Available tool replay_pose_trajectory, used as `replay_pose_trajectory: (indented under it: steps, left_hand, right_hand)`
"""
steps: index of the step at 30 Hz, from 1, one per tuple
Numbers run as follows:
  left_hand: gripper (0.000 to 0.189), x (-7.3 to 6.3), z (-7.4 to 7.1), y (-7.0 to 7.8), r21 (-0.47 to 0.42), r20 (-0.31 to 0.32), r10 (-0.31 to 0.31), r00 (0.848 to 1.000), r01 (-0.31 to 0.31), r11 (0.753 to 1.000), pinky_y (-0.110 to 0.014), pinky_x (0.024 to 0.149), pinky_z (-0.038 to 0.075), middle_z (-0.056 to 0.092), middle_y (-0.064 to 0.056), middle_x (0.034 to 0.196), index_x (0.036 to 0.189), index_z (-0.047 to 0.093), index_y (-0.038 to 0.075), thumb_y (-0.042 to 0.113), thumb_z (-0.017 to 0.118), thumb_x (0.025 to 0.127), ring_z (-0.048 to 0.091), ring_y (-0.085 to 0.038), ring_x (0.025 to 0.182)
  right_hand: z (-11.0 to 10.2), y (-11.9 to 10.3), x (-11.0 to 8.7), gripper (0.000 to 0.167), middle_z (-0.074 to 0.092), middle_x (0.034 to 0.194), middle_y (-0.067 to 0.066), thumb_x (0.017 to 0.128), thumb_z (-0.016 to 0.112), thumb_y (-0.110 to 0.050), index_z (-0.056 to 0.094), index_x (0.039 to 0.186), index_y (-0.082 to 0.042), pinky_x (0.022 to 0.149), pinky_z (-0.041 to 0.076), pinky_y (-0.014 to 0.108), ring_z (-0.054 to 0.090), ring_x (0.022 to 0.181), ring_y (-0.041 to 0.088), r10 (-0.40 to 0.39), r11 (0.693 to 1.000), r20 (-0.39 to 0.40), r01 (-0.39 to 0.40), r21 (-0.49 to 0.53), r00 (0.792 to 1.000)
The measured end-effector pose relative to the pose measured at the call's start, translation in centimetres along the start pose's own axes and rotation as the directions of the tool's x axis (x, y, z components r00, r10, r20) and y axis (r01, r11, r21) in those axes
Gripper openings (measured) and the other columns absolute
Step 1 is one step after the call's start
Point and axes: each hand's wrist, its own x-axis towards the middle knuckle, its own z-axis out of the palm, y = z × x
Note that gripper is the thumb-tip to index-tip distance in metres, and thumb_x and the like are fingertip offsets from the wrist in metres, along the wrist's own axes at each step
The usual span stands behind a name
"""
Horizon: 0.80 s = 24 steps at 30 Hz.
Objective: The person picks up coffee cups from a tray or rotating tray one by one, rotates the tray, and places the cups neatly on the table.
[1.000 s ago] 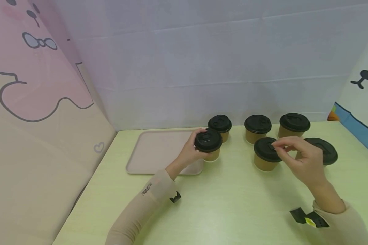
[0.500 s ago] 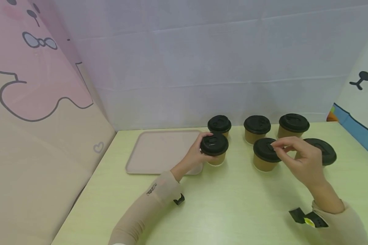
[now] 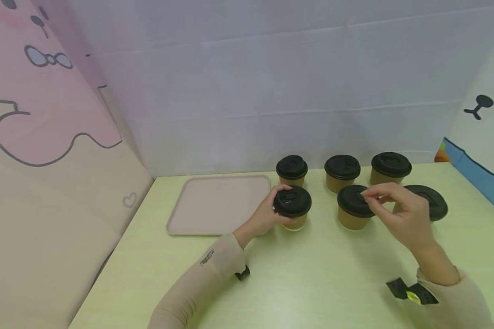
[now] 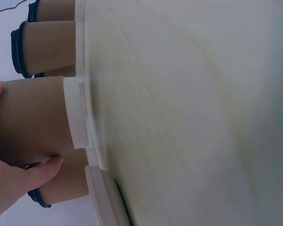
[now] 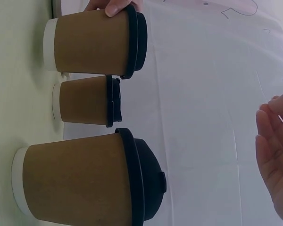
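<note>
In the head view my left hand (image 3: 267, 214) holds a brown paper cup (image 3: 295, 222) with a black lid, right of the tray. Its thumb and fingers go round the cup's side, as the left wrist view also shows. The cup (image 4: 33, 117) is upright, its white base at or close to the tabletop; I cannot tell if it touches. My right hand (image 3: 405, 214) hovers with fingers loosely bent and fingertips near the thumb, nothing between them. From the head it overlaps a front lidded cup (image 3: 352, 219), but the right wrist view shows that hand (image 5: 278, 155) apart from the cups.
A pale rectangular tray (image 3: 220, 205) lies at the left of the table. Behind the held cup stands another lidded cup (image 3: 291, 168). Further right are more lidded cups (image 3: 342, 167), (image 3: 391, 164), and one (image 3: 432, 203) partly hidden by the right hand. A white cloth (image 3: 247, 91) hangs behind.
My left hand has brought the held cup right and toward the front, away from the tray, and lower. The right hand has stayed almost in place.
</note>
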Motion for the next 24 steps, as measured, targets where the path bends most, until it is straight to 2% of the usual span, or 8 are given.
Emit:
replay_pose_trajectory:
  steps: [7, 13, 24]
  left_hand:
    - [0.081, 0.31, 0.42, -0.4, 0.095, 0.015, -0.006, 1.0, 0.005, 0.995, -0.04, 0.097, 0.04, 0.043, -0.002, 0.138, 0.129, 0.039, 0.028, 0.006, 0.082, 0.065, 0.042, -0.021, 0.126]
    - [0.082, 0.45, 0.83, -0.47, 0.117, 0.043, -0.003, 0.999, -0.002, 0.993, -0.034, 0.095, 0.042, 0.046, -0.002, 0.136, 0.128, 0.041, 0.03, 0.006, 0.083, 0.063, 0.045, -0.019, 0.122]
    - [0.083, 0.74, 0.91, -0.08, 0.137, 0.034, -0.025, 0.999, 0.02, 0.99, -0.041, 0.101, 0.034, 0.046, 0.0, 0.137, 0.13, 0.04, 0.031, 0.007, 0.083, 0.063, 0.044, -0.02, 0.124]
  right_hand:
    - [0.02, 0.1, -0.02, 0.006, 0.068, 0.079, -0.001, 0.076, 0.065, -0.002, 0.069, 0.079, 0.002, 0.065, 0.041, 0.004, 0.055, 0.075, -0.011, -0.003, 1.0, 0.002, 0.003, -0.019, 1.0]
    - [-0.03, 0.14, -0.04, 0.006, 0.068, 0.078, 0.001, 0.076, 0.065, -0.001, 0.07, 0.08, 0.0, 0.066, 0.04, 0.003, 0.055, 0.074, -0.011, -0.009, 1.0, -0.004, 0.009, -0.027, 1.0]
    - [-0.13, 0.21, -0.11, 0.006, 0.068, 0.079, -0.002, 0.076, 0.065, -0.002, 0.07, 0.08, -0.002, 0.064, 0.038, 0.003, 0.054, 0.075, -0.012, 0.001, 0.998, 0.009, -0.001, -0.057, 1.0]
